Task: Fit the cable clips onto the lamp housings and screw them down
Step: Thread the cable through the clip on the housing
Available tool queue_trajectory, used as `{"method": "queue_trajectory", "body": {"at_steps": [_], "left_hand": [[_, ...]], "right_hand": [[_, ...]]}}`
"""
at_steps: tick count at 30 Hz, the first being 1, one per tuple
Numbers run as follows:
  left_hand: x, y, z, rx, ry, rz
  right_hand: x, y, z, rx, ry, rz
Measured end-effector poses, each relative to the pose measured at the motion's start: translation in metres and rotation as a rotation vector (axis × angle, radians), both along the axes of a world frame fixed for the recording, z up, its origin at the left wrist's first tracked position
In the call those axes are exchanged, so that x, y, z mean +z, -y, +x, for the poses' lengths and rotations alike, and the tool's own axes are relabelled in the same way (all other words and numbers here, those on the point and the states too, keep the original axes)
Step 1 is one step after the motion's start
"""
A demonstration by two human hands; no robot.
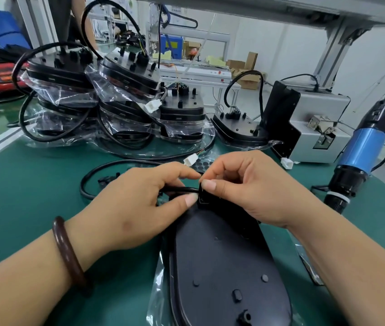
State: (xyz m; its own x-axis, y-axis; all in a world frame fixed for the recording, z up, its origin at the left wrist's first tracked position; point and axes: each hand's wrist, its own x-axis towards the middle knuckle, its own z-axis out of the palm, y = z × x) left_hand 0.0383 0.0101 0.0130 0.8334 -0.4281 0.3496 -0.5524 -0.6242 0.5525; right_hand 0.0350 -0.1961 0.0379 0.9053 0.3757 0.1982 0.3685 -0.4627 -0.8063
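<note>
Left hand [137, 203] is pinching the black cable [179, 189]; right hand [252, 187] is pinching the clip [202, 192] onto it, lamp housing [224, 267] lying just below both.

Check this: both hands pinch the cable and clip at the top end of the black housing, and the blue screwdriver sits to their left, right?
Not quite: the head view shows the blue screwdriver to their right, not left. The rest holds: left hand pinching the cable, right hand pinching the cable clip, at the top end of the black housing.
</note>
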Motion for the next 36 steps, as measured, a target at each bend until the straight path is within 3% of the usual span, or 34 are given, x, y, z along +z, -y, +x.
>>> {"method": "queue_trajectory", "body": {"at_steps": [3,10,16,19,21,24,28,36], "left_hand": [[0.0,-0.002,0.0,-0.069,-0.059,0.068],[0.003,-0.002,0.005,-0.082,-0.104,0.012],[0.008,-0.004,0.002,-0.037,-0.029,0.155],[0.012,-0.003,-0.005,0.07,0.121,0.297],[0.017,-0.001,-0.01,0.137,0.262,0.372],[0.029,0.004,-0.015,0.136,0.319,0.44],[0.046,0.009,-0.001,0.079,0.279,0.453],[0.07,0.026,0.042,-0.102,0.127,0.616]], "right_hand": [[0.003,0.001,-0.001,0.042,0.003,-0.054],[0.006,0.001,0.001,0.119,0.145,-0.235],[0.011,-0.001,-0.002,0.17,0.348,-0.439],[0.009,-0.001,-0.006,0.16,0.353,-0.471],[0.009,-0.001,-0.007,0.17,0.38,-0.477],[0.006,0.0,-0.005,0.182,0.438,-0.498],[-0.003,0.003,-0.005,0.094,0.454,-0.377],[-0.005,0.003,0.0,0.092,0.258,-0.211]]}}
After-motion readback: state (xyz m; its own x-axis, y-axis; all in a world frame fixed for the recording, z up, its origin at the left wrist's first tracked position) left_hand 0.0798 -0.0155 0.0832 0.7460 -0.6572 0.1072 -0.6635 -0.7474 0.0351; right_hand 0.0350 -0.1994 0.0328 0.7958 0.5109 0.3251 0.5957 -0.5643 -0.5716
